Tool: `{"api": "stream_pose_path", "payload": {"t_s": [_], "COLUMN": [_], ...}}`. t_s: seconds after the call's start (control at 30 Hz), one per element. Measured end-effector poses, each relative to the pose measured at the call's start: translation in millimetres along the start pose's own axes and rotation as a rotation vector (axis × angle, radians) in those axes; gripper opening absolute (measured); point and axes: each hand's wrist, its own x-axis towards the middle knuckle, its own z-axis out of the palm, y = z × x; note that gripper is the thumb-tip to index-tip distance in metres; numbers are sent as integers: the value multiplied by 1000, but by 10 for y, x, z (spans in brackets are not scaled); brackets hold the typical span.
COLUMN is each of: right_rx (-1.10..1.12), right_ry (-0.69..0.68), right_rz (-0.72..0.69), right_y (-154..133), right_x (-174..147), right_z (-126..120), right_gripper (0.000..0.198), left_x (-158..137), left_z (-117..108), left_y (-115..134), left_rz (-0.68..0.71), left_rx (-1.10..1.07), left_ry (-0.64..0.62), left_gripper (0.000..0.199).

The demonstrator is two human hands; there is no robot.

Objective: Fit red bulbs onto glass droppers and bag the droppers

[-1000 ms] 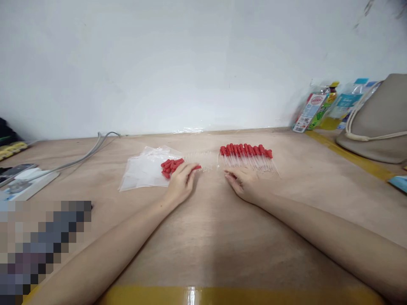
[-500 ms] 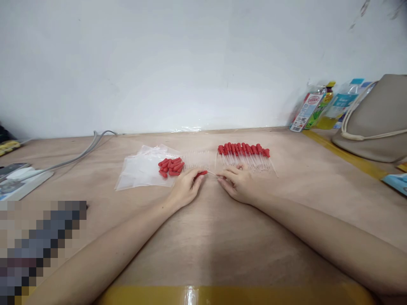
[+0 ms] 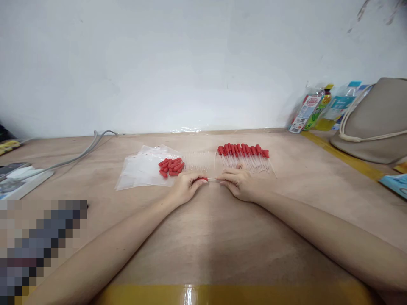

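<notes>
Grey cable (image 3: pixel 85 153) on wooden tabletop (image 3: pixel 178 250) | clear bags (image 3: pixel 133 169) bear loose red bulbs (image 3: pixel 173 164) | left hand (image 3: pixel 186 186), nearly closed, pinches single bulb (image 3: pixel 202 179) | thin tube (image 3: pixel 212 179) meets it | right hand (image 3: pixel 238 184) pinches tube's end | red-topped droppers (image 3: pixel 243 150) behind | bottles (image 3: pixel 340 103), beige bag (image 3: pixel 375 123) by white wall (image 3: pixel 190 63)

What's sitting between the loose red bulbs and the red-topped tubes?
In the head view, a row of thin, clear tubes lies between them.

A person's left hand (image 3: pixel 187 186) covers part of a red bulb (image 3: pixel 204 179) | right hand (image 3: pixel 237 183) hides one end of a clear tube (image 3: pixel 212 180) | pixels mask a dark shape (image 3: pixel 41 237), lower left | right edge crops a gray bag (image 3: pixel 372 123) and blue packet (image 3: pixel 396 185) | fine print on a white label (image 3: pixel 305 111) is too small to read
</notes>
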Motion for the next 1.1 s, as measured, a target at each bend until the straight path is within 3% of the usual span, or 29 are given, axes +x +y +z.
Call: {"api": "stream_pose_path", "payload": {"t_s": [0.43,0.73,1.1], "right_rx": [-61,-135,-65], "right_ry": [31,46,-75], "right_rz": [-72,-90,1], "right_y": [15,-38,-88], "right_x": [23,51,100], "right_z": [-18,-5,74], "right_gripper": [26,26,31], "left_x": [5,-10,-18], "left_z": [-17,-8,-5], "left_y": [-29,-39,-54], "left_rz": [-76,158,241], "left_rx": [-139,151,146], "left_ry": [-109,-49,-83], "left_gripper": [20,18,18]}}
